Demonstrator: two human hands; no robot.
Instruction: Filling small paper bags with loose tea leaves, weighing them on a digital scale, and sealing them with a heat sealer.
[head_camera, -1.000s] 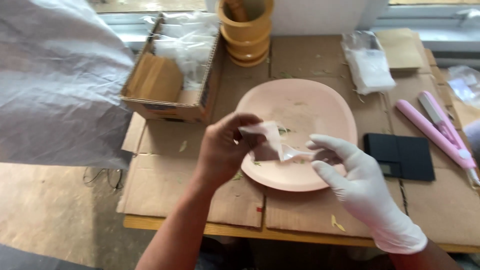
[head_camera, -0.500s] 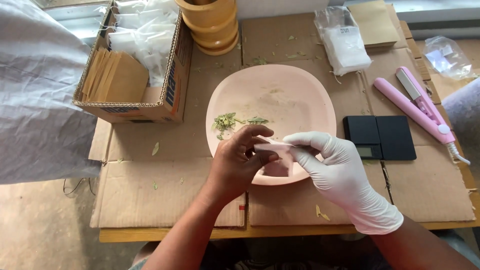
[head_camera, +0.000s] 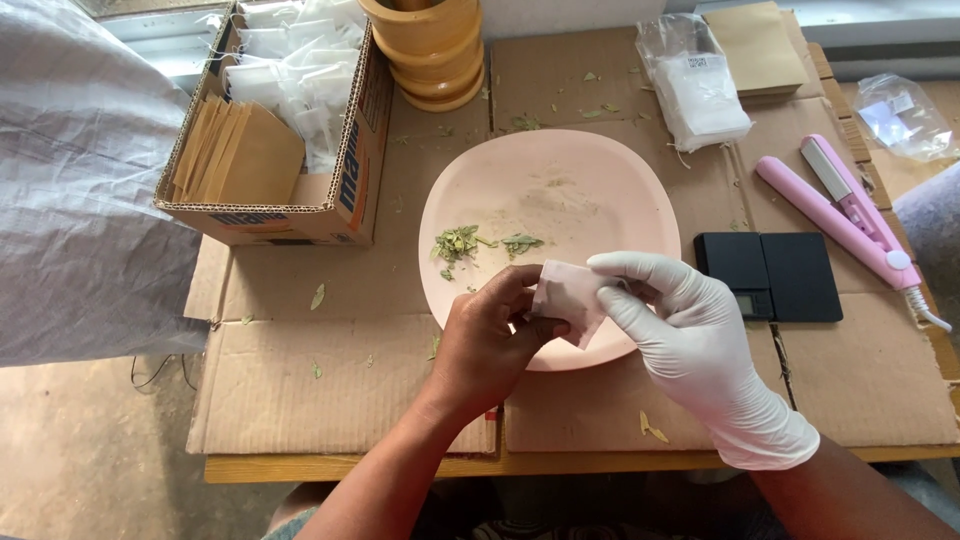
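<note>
Both hands, bare left hand (head_camera: 490, 345) and gloved right hand (head_camera: 690, 340), are pinching the small pouch (head_camera: 568, 298) over the pink plate (head_camera: 600, 170), now pulled nearer than before.

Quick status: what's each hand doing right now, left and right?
Left hand: bare, closed on the small white filter bag, over the pink plate.
Right hand: gloved, pinching the same bag's other side.

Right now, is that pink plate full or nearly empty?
Nearly empty. The pink plate holds only a small scatter of dried green leaves; the rest of its surface is bare.
</note>
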